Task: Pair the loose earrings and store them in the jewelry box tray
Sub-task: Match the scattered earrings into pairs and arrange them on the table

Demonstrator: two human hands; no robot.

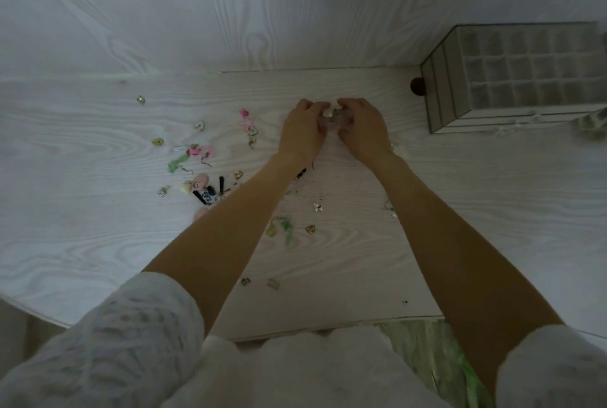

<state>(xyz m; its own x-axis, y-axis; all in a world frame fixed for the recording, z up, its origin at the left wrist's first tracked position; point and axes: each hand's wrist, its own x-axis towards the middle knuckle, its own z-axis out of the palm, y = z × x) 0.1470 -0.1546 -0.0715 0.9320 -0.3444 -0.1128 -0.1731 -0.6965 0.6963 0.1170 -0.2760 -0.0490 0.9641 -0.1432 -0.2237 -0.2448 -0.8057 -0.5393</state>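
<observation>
The grey, grid-divided jewelry box tray (532,72) runs off the right edge, its compartments too blurred to tell their contents. Left of that tray, curled fingers (315,108) of both hands cover a small pale earring (328,114), shape unclear. Farther left, small gold earrings (157,141) on the white wood-grain desk (98,210) are too tiny to make out.
</observation>
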